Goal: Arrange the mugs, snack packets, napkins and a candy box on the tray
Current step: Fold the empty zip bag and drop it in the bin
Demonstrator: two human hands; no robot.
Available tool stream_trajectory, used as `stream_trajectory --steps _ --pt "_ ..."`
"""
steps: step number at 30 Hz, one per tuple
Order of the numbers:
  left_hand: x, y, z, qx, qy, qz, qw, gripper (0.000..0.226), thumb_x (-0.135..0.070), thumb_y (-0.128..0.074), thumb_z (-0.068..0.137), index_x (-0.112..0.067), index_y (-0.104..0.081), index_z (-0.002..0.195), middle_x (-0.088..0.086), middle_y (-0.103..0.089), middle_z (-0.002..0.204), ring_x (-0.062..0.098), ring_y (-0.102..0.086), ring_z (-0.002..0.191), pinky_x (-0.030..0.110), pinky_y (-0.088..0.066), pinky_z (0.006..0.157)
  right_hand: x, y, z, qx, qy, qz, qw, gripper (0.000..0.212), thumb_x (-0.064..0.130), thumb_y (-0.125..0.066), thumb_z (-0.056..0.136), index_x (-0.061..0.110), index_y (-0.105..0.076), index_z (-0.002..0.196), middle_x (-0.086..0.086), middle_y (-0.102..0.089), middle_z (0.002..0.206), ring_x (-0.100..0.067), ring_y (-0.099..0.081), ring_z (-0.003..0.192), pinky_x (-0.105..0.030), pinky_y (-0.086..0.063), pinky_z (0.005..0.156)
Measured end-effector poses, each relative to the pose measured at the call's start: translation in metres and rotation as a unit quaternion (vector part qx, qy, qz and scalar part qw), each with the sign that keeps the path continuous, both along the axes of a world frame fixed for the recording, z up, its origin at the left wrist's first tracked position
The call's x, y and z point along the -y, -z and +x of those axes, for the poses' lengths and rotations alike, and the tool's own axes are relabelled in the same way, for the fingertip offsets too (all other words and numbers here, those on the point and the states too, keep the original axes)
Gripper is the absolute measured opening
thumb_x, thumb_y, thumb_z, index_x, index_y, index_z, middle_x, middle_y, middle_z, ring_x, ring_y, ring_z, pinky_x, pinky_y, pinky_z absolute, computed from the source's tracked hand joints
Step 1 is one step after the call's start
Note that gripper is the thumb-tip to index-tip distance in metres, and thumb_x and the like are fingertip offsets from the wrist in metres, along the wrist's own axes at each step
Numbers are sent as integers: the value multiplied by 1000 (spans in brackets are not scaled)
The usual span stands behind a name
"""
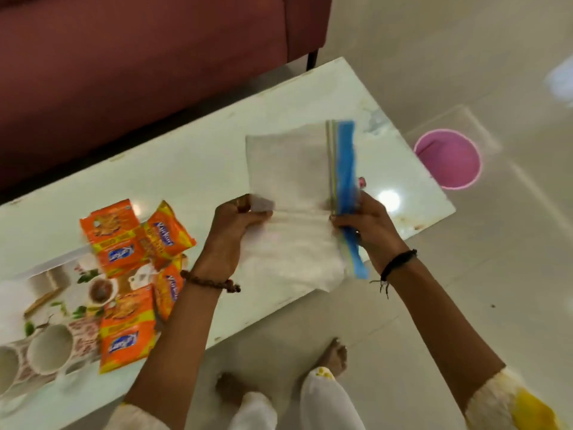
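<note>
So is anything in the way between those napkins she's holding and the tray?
Nothing blocks the path itself. Both hands, left and right, hold the napkins over the table. But the tray's near side is crowded with snack packets, and mugs sit further left.

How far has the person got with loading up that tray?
Partly done. Four orange snack packets and white mugs already sit on the patterned tray. The left hand and right hand grip a clear blue-edged pouch of white napkins above the white table. Napkins remain; no candy box is visible.
</note>
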State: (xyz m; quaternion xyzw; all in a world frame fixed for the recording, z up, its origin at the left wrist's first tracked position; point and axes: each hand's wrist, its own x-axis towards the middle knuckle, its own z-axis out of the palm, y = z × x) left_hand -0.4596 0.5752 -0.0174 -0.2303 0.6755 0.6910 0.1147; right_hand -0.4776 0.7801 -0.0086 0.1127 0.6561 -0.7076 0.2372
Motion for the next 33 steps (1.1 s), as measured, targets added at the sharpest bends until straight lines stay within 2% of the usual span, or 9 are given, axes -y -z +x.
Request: stream_trajectory --steps 4,7,11,14,20,22,26,29,33 --pt "-47 -8 -29 -39 3 21 999 67 26 -27 74 -20 -60 38 -11 -72 62 12 -64 77 23 -49 76 -36 1 -21 68 81 -17 994 29 7 -41 94 -11 -56 112 -20 -59 98 -29 -55 94 -39 -46 83" --pt "-65 -15 -51 -82 47 -27 995 45 25 -28 68 -11 -47 48 13 -69 100 26 -60 103 35 -43 93 -64 -4 -34 189 130 -108 967 42 30 -42 91 3 -54 121 -13 -56 104 -28 -56 93 -34 -51 76" --pt "-81 -18 -85 -111 92 -169 975 48 24 -32 67 -17 -48 47 12 -64 101 16 -56 101 8 -38 87 -98 -10 -50 274 42 -180 944 68 64 -51 73 17 -58 121 -9 -60 110 -31 -57 103 -49 -48 94" --pt "-95 -13 -110 -84 112 -168 976 46 21 -34 73 -14 -52 50 9 -66 98 11 -58 96 6 -41 79 -107 0 -68 234 11 -128 964 42 33 -46 91 11 -50 127 -10 -58 109 -28 -58 89 -41 -52 79" --pt "-138 -1 -163 104 19 79 991 19 -30 -48 94 -23 -52 110 -6 -62 96 10 -61 81 21 -54 57 -137 28 -124 143 189 -75 969 30 -7 -48 87 13 -44 109 -4 -61 91 -18 -60 77 -26 -56 60" --pt "-156 3 -176 144 81 42 985 25 -38 -54 88 -33 -48 112 -10 -61 99 10 -62 85 25 -54 59 -153 37 -139 86 209 -10 974 28 -9 -51 85 17 -41 85 -1 -55 79 -15 -54 70 -29 -50 61" --pt "-194 6 -205 41 207 -82 974 67 -1 -67 79 -36 -30 122 -8 -54 102 12 -57 93 21 -53 66 -186 45 -165 33 205 44 977 26 0 -52 86 18 -47 68 0 -54 76 -13 -50 70 -20 -45 59" --pt "-239 11 -236 -66 196 -220 953 42 13 -54 74 -23 -46 93 -1 -54 93 25 -56 89 25 -44 74 -222 51 -187 75 195 -38 977 12 5 -58 85 14 -59 92 -1 -62 103 -16 -59 91 -22 -56 71" --pt "-318 41 -281 -111 227 -290 923 33 14 -49 77 -12 -65 67 2 -61 84 19 -59 79 24 -39 68 -292 67 -232 128 172 -5 977 44 0 -63 79 12 -49 119 -1 -55 117 -20 -58 99 -33 -57 71"
